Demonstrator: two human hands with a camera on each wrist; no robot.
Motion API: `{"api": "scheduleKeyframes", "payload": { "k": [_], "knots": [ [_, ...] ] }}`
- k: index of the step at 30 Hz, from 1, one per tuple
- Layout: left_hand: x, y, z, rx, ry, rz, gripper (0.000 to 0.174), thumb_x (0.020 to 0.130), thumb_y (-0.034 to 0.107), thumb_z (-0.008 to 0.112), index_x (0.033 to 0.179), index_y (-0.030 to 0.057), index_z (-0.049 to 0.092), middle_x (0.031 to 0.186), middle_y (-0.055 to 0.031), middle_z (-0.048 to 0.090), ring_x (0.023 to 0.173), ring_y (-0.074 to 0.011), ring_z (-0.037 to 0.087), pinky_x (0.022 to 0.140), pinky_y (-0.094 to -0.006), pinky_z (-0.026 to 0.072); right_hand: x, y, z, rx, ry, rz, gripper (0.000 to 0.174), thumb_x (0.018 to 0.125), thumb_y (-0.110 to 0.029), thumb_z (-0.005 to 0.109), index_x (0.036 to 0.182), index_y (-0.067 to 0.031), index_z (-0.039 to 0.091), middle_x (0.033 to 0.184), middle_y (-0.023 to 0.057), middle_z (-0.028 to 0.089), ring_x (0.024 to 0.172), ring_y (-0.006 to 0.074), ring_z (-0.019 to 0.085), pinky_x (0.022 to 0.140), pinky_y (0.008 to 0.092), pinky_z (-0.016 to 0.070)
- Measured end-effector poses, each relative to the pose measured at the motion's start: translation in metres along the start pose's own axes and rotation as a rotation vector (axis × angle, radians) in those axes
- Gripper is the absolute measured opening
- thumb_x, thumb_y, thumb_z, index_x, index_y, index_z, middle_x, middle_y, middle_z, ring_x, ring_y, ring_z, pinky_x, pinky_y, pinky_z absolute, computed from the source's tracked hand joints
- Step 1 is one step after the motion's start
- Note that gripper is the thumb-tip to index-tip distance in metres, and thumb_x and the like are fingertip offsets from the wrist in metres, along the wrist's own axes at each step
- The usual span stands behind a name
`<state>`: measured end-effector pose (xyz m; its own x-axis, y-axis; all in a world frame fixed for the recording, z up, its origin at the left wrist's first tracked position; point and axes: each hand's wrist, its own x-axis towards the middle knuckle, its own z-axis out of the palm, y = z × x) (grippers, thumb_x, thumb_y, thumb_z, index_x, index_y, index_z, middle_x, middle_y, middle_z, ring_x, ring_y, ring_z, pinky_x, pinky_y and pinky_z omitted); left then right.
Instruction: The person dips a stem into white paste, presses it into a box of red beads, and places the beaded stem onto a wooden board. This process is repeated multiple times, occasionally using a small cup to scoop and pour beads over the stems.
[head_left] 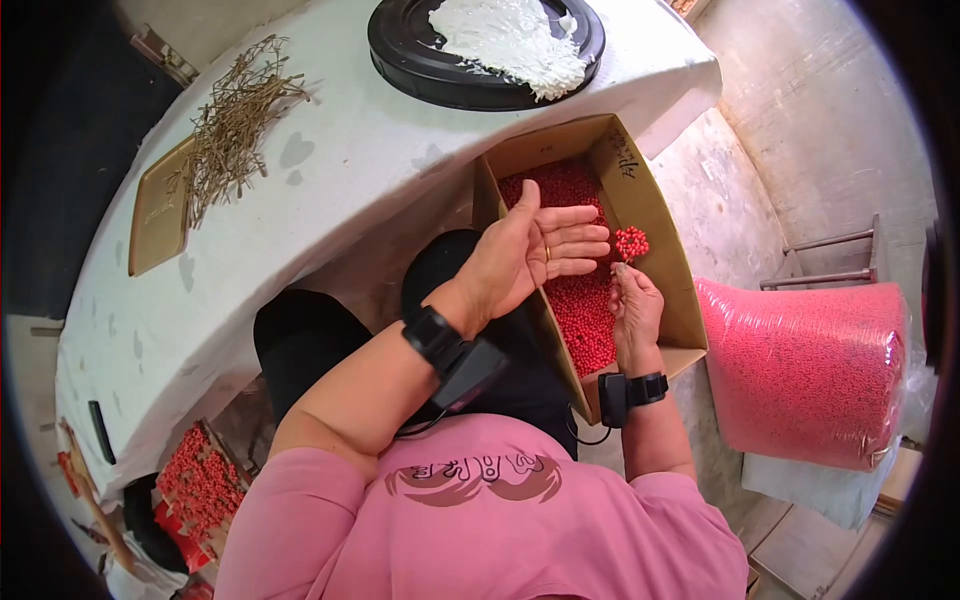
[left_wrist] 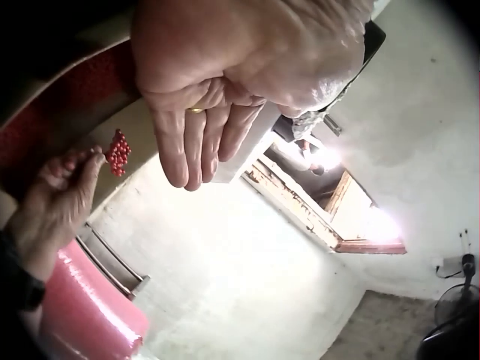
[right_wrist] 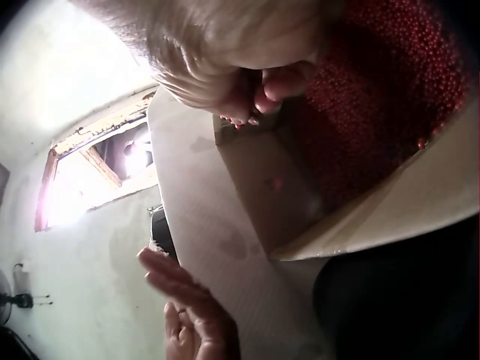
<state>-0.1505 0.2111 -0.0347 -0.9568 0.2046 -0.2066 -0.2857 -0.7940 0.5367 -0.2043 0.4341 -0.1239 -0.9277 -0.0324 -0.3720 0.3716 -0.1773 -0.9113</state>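
Observation:
My right hand (head_left: 637, 305) pinches a small round cluster of red beads or berries (head_left: 631, 243) between thumb and fingertips, by its lower end. It is over the right side of a cardboard box (head_left: 655, 200) filled with many loose red berries (head_left: 583, 320). Across the box from the left reaches my left hand (head_left: 530, 245), palm showing, fingers straight and side by side, the thumb spread away. A ring (left_wrist: 196, 110) circles one of its fingers. The left fingertips are close to the cluster in the head view. In the right wrist view the right fingers mostly hide the cluster.
On the white-covered table (head_left: 345, 185), a black round tray (head_left: 400, 70) carries white paste. Thin brown stems (head_left: 235, 130) lie by a brown tray (head_left: 160, 215). A large plastic-wrapped pink-red bag (head_left: 810, 370) stands right of the box; red clusters (head_left: 200, 480) lie lower left.

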Motion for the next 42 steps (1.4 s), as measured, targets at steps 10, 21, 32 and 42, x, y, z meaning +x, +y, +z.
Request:
{"api": "scheduleKeyframes", "payload": {
  "k": [10,21,32,42],
  "knots": [
    [-0.126,0.040,0.111,-0.340,-0.972,-0.059,0.081,0.099,0.060,0.028,0.139,-0.0080,0.041,0.133,-0.0222,0.053,0.124,-0.0313,0.052,0.101,-0.0423,0.0446,0.009,0.012,-0.014,-0.077,-0.100,0.003,0.016,0.092,-0.014,0.068,0.100,-0.0002,0.069,0.070,-0.0012,0.061,0.052,0.0049,0.051,0.042,0.0181,0.0365],
    [-0.191,0.026,0.123,-0.591,-1.002,0.457,0.090,0.094,0.055,0.053,0.134,-0.0226,0.034,0.125,-0.0340,0.053,0.124,-0.0318,0.050,0.111,-0.0426,0.0308,-0.014,-0.004,0.031,-0.114,-0.150,-0.032,0.011,0.094,-0.016,0.067,0.096,-0.0049,0.069,0.072,-0.0039,0.060,0.055,0.0022,0.049,0.046,0.0168,0.0363],
    [-0.202,0.099,0.025,0.572,-0.228,0.277,0.019,0.089,0.018,0.069,0.084,0.0008,0.064,0.074,-0.0111,0.066,0.059,-0.0164,0.063,0.053,-0.0253,0.0485,-0.014,-0.018,0.036,-0.246,-0.153,-0.048,0.013,0.094,-0.016,0.066,0.099,-0.0038,0.068,0.073,-0.0053,0.059,0.055,0.0028,0.047,0.048,0.0177,0.0367],
    [-0.035,-0.005,-0.038,0.649,0.212,0.064,0.022,0.091,0.028,0.070,0.092,0.0054,0.071,0.078,0.0002,0.068,0.062,-0.0058,0.060,0.052,-0.0193,0.0451,-0.052,-0.037,0.074,0.108,-0.343,-0.026,0.013,0.094,-0.011,0.066,0.102,-0.0014,0.069,0.079,-0.0020,0.061,0.063,0.0041,0.049,0.053,0.0185,0.0375]
  ]
}}
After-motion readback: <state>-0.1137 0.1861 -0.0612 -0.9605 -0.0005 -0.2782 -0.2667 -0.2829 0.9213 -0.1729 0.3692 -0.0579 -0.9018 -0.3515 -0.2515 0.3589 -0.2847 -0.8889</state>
